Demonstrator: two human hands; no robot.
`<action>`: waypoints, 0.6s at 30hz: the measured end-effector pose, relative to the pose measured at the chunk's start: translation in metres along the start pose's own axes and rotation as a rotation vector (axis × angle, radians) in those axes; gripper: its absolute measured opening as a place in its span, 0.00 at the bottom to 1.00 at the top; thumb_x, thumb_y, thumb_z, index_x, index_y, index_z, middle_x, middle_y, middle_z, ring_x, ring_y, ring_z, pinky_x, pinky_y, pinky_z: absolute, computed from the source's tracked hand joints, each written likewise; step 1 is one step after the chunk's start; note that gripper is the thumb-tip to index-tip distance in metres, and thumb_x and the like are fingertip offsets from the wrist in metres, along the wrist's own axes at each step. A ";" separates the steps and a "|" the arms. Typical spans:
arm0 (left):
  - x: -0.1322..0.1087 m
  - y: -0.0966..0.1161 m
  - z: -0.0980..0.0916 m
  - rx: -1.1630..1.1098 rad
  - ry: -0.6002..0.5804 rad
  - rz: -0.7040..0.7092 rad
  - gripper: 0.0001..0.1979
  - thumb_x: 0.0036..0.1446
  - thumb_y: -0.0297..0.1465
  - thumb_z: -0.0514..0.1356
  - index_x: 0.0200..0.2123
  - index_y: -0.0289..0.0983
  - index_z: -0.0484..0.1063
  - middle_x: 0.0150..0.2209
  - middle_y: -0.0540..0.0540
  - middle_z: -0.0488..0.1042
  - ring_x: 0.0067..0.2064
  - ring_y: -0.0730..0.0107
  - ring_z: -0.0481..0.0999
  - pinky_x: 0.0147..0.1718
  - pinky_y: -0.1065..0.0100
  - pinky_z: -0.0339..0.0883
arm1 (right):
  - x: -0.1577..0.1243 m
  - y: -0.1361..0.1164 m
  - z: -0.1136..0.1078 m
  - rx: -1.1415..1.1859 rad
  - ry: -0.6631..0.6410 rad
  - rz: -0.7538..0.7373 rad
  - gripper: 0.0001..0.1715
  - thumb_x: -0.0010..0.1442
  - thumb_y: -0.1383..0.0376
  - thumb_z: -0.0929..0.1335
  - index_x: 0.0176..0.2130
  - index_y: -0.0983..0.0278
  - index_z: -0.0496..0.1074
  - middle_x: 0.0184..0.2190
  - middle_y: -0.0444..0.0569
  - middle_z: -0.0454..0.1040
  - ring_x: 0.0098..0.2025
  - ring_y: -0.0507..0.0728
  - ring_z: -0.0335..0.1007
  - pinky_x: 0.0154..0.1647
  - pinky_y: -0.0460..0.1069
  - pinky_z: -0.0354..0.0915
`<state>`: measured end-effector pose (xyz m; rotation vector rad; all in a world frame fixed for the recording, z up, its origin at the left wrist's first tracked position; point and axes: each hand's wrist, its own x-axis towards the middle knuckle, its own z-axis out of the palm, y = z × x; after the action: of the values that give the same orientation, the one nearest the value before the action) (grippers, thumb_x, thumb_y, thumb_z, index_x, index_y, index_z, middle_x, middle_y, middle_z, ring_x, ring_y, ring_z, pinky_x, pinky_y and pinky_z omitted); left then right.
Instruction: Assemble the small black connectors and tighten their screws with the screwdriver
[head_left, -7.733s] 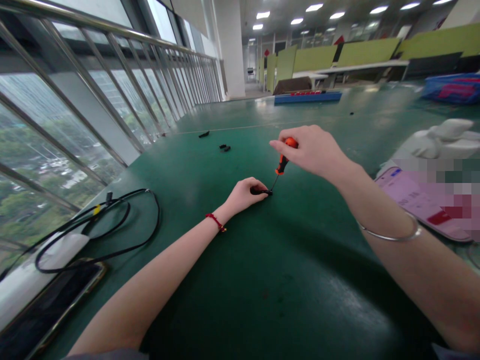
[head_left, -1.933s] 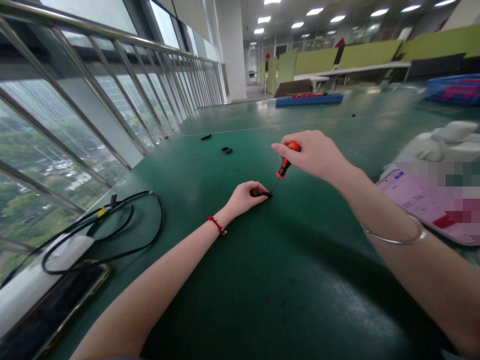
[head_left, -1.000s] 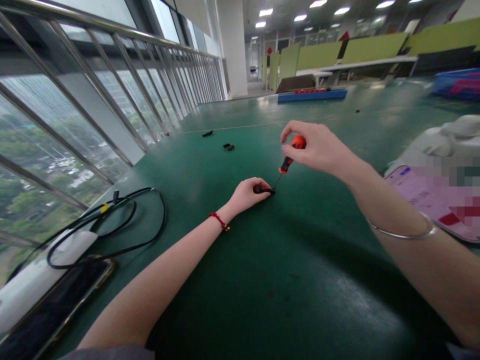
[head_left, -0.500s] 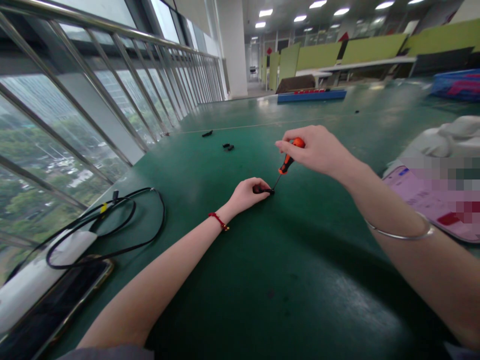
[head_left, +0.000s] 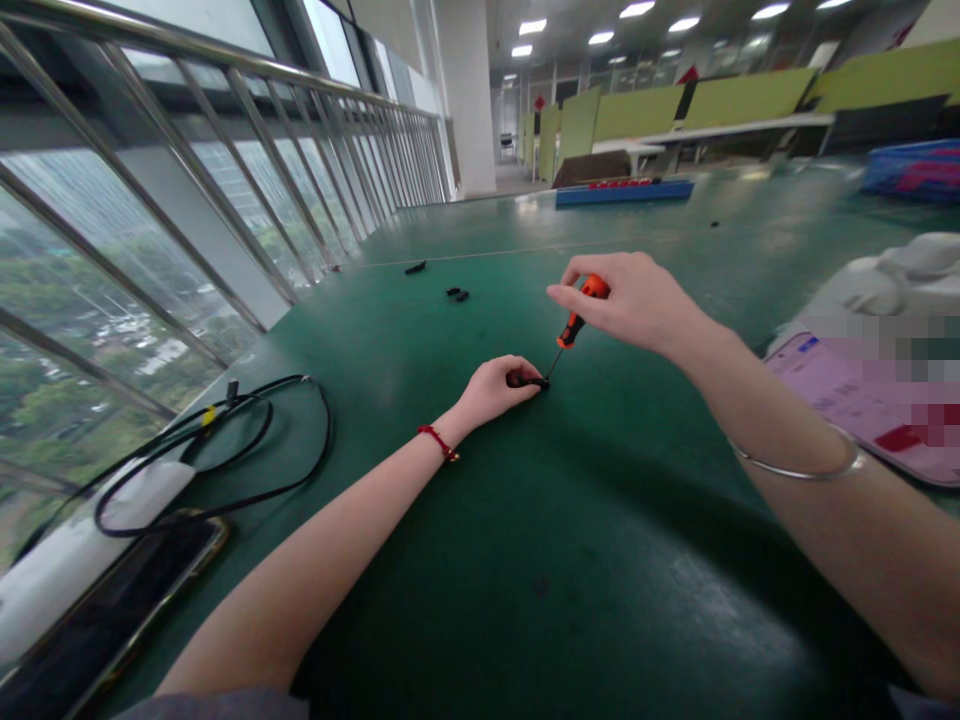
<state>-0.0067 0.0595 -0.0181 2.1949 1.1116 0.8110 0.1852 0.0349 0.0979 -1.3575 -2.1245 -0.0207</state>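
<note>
My left hand (head_left: 491, 390) rests on the green table (head_left: 525, 560) with its fingers closed on a small black part (head_left: 527, 381), pinning it to the surface. My right hand (head_left: 630, 298) is above and to the right, its fingertips pinched round the orange top of a small screwdriver (head_left: 576, 320) with an orange and black handle. The thin shaft slants down to the left, and its tip meets the black part. A red string bracelet is on my left wrist and a metal bangle on my right forearm.
Several small black pieces (head_left: 454, 294) lie further back on the table. At the left edge are a coiled black cable (head_left: 225, 440), a phone (head_left: 97, 620) and a metal window railing (head_left: 247, 180). A pink phone (head_left: 862, 405) and white cloth (head_left: 892, 280) lie right.
My right fingers have shifted on the screwdriver's top, lifting open and pinching again, as in turning it. My left hand and the black part have stayed put.
</note>
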 end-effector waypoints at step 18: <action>-0.001 0.003 -0.001 0.022 -0.005 -0.021 0.07 0.52 0.30 0.62 0.35 0.35 0.77 0.31 0.48 0.74 0.31 0.73 0.68 0.31 0.70 0.61 | 0.001 0.002 0.000 0.016 0.000 -0.024 0.14 0.57 0.55 0.62 0.31 0.61 0.70 0.23 0.45 0.69 0.26 0.54 0.61 0.28 0.50 0.53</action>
<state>-0.0064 0.0574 -0.0158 2.1986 1.1436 0.7873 0.1867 0.0361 0.0979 -1.3223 -2.1365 -0.0133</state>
